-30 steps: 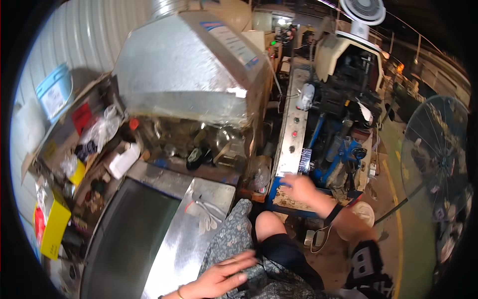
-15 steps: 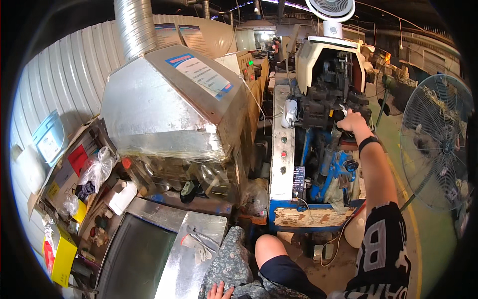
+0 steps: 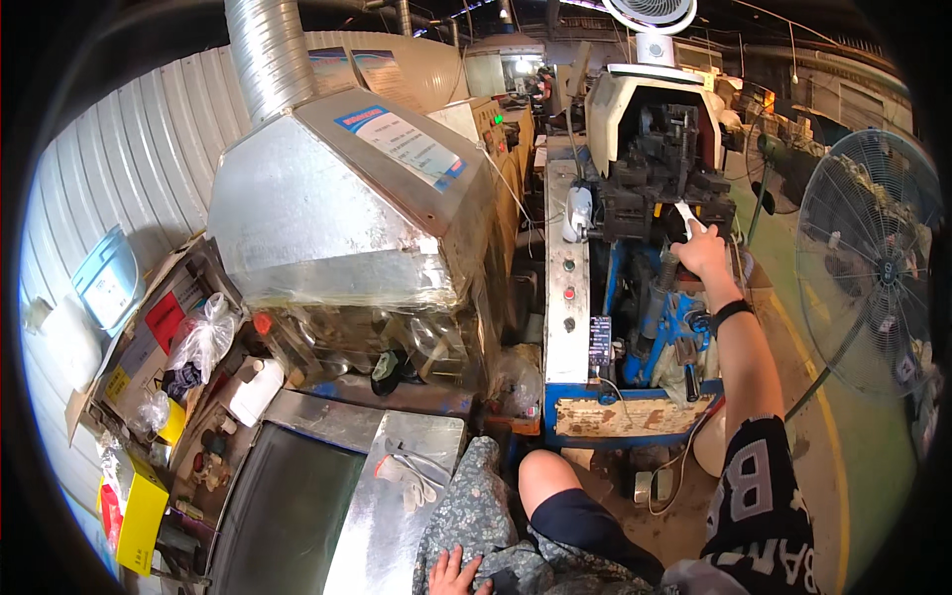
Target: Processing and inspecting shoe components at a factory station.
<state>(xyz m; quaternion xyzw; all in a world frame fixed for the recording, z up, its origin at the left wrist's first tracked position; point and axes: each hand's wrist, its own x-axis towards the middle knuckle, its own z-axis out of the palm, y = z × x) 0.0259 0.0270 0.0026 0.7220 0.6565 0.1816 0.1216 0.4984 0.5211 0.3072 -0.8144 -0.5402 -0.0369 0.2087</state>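
My right hand (image 3: pixel 702 250) reaches out to the dark metal press machine (image 3: pixel 645 188) ahead, its fingers closed on one end of a slim white piece (image 3: pixel 686 215). The far end of that piece points into the machine's dark jaws; its exact kind is too small to make out. Below the hand are the machine's blue, greasy frame parts (image 3: pixel 674 332). Low in the view, my left hand (image 3: pixel 456 572) lies open on the flowered cloth (image 3: pixel 461 521) over my lap, fingers stretched out and holding nothing.
A metal hood (image 3: pixel 327 208) with a duct stands at left. Work gloves (image 3: pixel 407 478) lie on a metal sheet (image 3: pixel 382 540) beside my lap. A button panel (image 3: pixel 567 327) runs along the machine's left. A large caged fan (image 3: pixel 883 268) stands at right.
The white piece now shows more plainly, sticking out from my right fingers toward the machine. My right hand sits slightly lower and further right. The left hand stays on the cloth.
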